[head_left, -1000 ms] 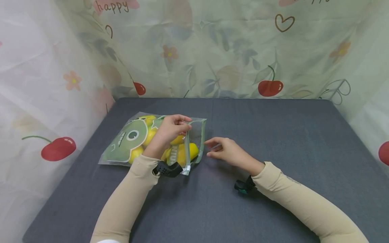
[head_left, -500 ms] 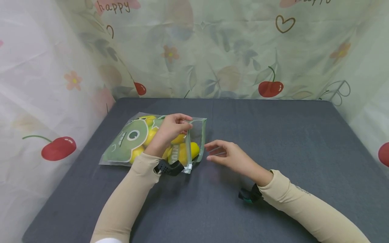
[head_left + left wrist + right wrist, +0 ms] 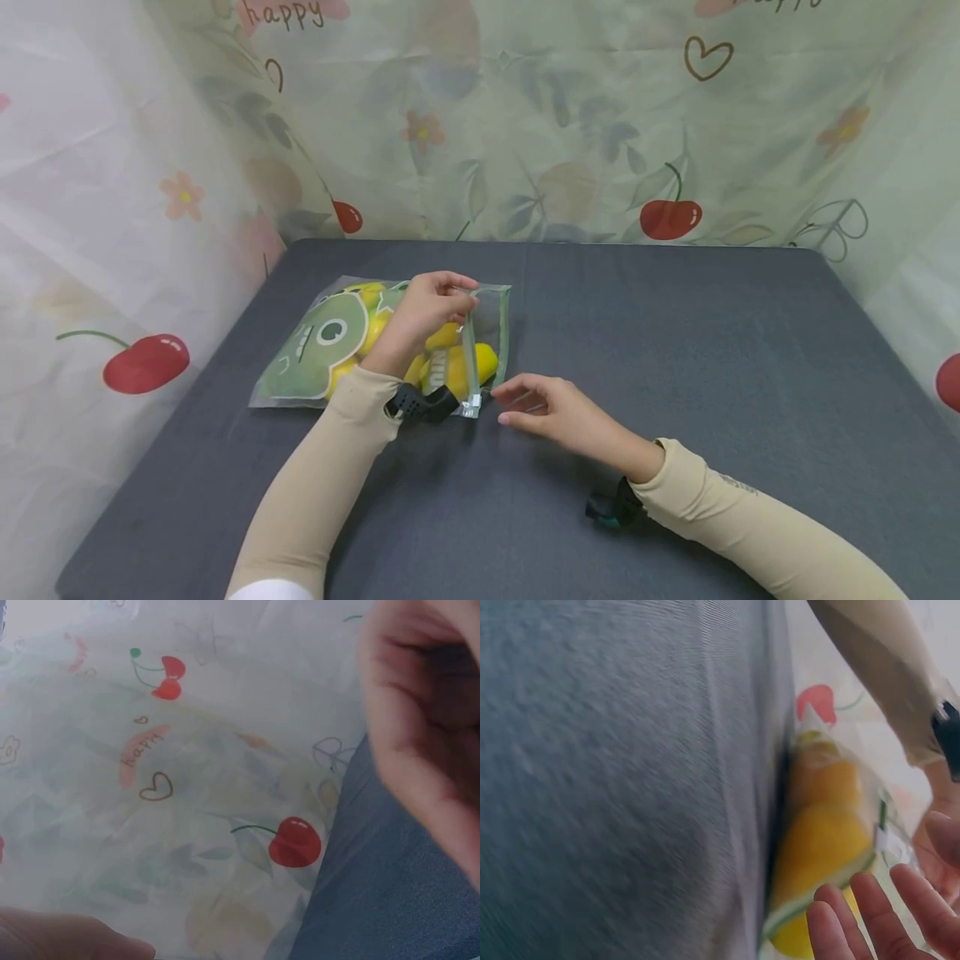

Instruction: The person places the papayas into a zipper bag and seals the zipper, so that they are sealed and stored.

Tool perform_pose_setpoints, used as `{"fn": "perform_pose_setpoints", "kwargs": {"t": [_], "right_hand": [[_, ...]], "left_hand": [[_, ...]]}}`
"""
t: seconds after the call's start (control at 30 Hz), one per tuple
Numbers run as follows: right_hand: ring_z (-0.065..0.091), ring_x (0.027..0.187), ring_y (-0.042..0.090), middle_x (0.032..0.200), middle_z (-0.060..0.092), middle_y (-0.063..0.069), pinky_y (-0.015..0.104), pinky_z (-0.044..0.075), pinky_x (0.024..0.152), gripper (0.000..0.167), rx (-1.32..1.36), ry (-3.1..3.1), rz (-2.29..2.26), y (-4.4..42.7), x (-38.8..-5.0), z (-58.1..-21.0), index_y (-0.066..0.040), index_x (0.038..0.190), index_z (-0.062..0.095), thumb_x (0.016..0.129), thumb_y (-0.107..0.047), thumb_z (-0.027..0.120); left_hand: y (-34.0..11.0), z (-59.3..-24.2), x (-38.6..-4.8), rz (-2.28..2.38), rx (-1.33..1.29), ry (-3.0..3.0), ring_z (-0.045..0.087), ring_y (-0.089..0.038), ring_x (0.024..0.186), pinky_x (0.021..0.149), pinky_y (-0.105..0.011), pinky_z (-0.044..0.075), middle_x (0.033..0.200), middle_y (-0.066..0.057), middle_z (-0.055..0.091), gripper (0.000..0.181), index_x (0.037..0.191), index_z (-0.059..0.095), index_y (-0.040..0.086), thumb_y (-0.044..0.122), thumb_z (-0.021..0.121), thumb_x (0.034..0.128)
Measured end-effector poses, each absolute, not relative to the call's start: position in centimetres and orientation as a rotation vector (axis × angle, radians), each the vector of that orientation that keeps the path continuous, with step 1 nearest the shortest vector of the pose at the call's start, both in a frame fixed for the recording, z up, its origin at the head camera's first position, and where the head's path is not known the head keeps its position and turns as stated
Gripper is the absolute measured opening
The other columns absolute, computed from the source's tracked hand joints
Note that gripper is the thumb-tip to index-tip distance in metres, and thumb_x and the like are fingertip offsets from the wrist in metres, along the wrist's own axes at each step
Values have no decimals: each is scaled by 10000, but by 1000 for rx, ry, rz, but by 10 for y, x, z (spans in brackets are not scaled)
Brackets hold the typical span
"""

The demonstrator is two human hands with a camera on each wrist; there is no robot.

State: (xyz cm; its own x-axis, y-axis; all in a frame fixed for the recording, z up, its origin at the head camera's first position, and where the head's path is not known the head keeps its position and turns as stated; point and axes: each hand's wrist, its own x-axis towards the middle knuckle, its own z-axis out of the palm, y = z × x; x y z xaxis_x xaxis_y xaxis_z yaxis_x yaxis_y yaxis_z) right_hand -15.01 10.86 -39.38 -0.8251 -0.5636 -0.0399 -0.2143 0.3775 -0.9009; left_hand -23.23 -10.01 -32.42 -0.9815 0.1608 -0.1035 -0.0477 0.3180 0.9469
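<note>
A clear zip bag [image 3: 307, 371] with a green cartoon face printed on it lies on the left of the table, its mouth to the right. Yellow rounded things [image 3: 483, 360] fill it; their kind is unclear through the plastic. My left hand [image 3: 431, 312] reaches over the bag and pinches its upper side near the zip strip [image 3: 471, 358]; the fingertip contact is partly hidden. My right hand [image 3: 558, 412] hovers by the near corner of the bag's mouth, thumb and fingers apart and loosely bent, holding nothing. In the right wrist view its fingers [image 3: 881, 915] overlap the bag's green edge [image 3: 802, 900].
The dark grey table [image 3: 675, 333] spreads out to the right of the bag. A printed curtain [image 3: 562, 125] with cherries and flowers hangs behind the table and along both sides. A black wrist camera [image 3: 423, 404] is strapped to the left wrist, another [image 3: 615, 504] to the right.
My right hand has moved toward the front and slightly left, to the near corner of the bag's mouth. The left hand has risen slightly, and the bag's zip end has shifted a little with it.
</note>
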Motion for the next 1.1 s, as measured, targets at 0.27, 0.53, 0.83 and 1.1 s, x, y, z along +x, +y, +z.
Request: {"fn": "perform_pose_setpoints", "kwargs": {"t": [0.27, 0.53, 0.83, 1.1], "right_hand": [[667, 927, 145, 1081, 679, 31, 301, 542, 788, 364, -655, 2286, -1381, 96, -150, -407, -109, 1198, 644, 891, -298, 697], [639, 810, 170, 979, 676, 12, 279, 523, 689, 306, -585, 2289, -1396, 80, -156, -409, -104, 1122, 653, 911, -324, 668], [638, 774, 198, 909, 683, 107, 317, 556, 711, 239, -580, 2264, -1468, 72, -159, -412, -38, 984, 641, 948, -274, 621], [638, 756, 193, 848, 670, 51, 289, 559, 703, 184, -576, 2276, -1466, 71, -159, -412, -66, 931, 638, 949, -249, 622]], "left_hand": [[-100, -325, -233, 1735, 96, 2403, 606, -182, 767, 845, -403, 552, 1038, -187, 648, 261, 1143, 647, 15, 83, 633, 892], [-101, -326, -232, 1741, 95, 2397, 607, -191, 779, 880, -453, 537, 955, -93, 649, 255, 1147, 647, 29, 90, 632, 900], [-100, -325, -232, 1733, 103, 2402, 603, -170, 755, 810, -377, 557, 944, -92, 651, 260, 1148, 647, 21, 92, 638, 898], [-100, -325, -230, 1733, 119, 2392, 600, -176, 756, 840, -414, 550, 949, -110, 647, 258, 1147, 646, 20, 87, 635, 899]]}}
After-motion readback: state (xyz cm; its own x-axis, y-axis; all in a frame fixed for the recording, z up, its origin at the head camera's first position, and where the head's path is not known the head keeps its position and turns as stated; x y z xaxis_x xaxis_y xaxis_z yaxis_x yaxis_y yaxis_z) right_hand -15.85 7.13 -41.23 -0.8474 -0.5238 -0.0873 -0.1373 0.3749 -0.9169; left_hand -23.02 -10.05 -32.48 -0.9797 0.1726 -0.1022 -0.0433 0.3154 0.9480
